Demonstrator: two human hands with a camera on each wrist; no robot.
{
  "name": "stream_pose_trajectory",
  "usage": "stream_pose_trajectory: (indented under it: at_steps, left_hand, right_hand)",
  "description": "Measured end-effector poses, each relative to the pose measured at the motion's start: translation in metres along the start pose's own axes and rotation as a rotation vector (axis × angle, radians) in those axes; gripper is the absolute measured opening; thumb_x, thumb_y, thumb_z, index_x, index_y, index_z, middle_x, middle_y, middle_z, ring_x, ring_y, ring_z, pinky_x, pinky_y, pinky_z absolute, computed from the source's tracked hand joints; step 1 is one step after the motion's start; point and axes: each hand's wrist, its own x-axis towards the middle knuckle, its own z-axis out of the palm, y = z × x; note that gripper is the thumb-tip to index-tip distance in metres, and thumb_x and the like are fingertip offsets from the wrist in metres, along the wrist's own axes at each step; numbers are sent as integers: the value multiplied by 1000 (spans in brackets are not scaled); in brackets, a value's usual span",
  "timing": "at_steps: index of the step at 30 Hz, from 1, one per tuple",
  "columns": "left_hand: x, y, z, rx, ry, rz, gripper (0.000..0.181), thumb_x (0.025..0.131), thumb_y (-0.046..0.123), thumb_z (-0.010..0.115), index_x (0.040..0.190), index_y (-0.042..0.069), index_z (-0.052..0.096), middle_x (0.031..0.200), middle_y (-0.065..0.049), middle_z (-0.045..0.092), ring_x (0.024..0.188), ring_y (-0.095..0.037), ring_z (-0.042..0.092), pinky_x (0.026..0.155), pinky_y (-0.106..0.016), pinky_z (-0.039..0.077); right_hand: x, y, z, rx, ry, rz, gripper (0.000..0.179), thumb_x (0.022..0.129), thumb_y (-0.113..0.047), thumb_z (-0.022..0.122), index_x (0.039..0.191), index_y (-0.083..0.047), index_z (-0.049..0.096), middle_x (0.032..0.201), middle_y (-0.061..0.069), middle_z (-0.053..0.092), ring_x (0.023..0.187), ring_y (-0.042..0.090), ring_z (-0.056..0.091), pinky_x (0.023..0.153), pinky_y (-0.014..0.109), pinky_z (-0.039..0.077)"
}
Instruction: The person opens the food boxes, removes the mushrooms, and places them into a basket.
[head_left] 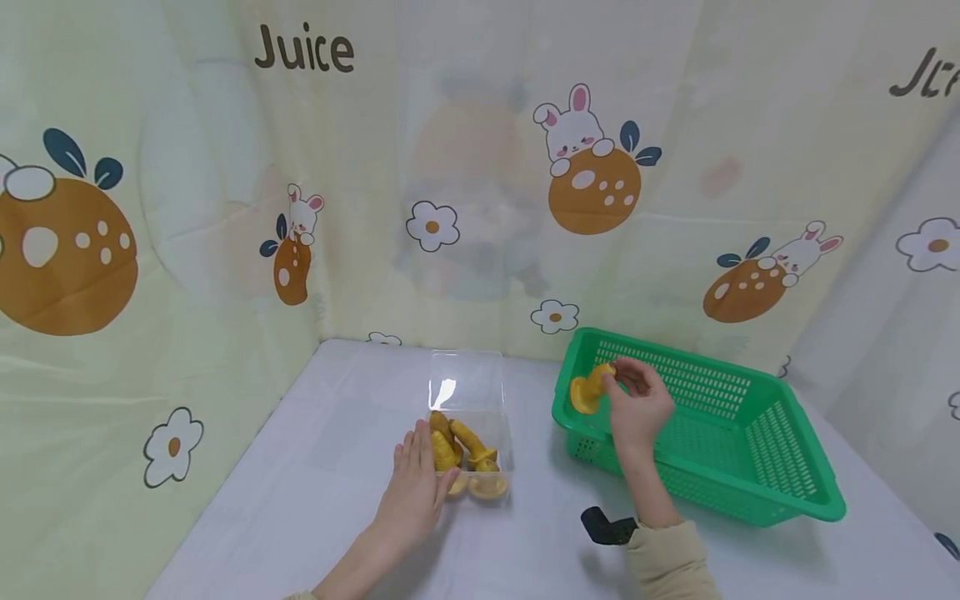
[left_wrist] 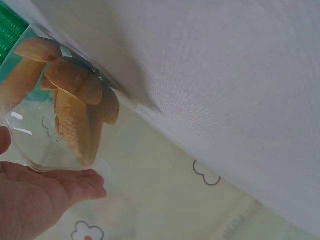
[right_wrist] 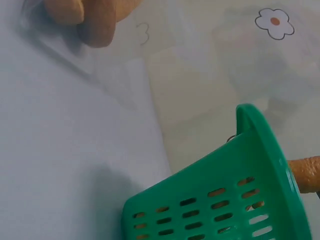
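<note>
My right hand (head_left: 641, 408) pinches a yellow-brown mushroom (head_left: 588, 392) by its stem end, cap tilted down to the left. It is over the left end of a green plastic basket (head_left: 720, 496). Straight fingers of my left hand (head_left: 411, 492) lie along the left side of a clear plastic box (head_left: 508, 442), the thumb by its front corner. Several mushrooms (left_wrist: 72, 80) are inside the box, their caps toward the front. The box's clear lid (head_left: 465, 375) stands raised at the back.
Basket and box stand side by side on a white-covered table (head_left: 300, 467), a strip of cloth between them. A printed curtain (head_left: 480, 275) rises behind the table's back edge. A black device (head_left: 607, 527) sticks out beside the right wrist.
</note>
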Motion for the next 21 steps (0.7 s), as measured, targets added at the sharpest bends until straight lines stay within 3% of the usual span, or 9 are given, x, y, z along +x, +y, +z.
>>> stream_pose_trajectory:
  at_steps: [4,10,21]
  left_hand:
    - [0,0,0,2,-2,-2,69,98,27,45,137,-20,14,144,-35,13,133,-45,14,107,-52,15]
    - [0,-1,1,-10,21,12,68,97,25,47,136,-20,16,143,-35,16,132,-46,16,106,-53,16]
    - [0,2,-3,-21,12,14,67,98,25,46,136,-20,16,143,-36,16,132,-46,17,106,-53,17]
  right_hand:
    - [-1,16,-5,-64,26,33,26,76,11,69,101,10,63,97,19,62,86,20,61,79,26,51]
    - [-2,23,-8,-114,29,22,23,76,12,68,98,9,63,93,17,63,83,24,61,77,26,51]
    - [-5,13,-8,-101,-25,2,24,75,17,64,99,16,60,93,29,61,82,34,57,72,20,50]
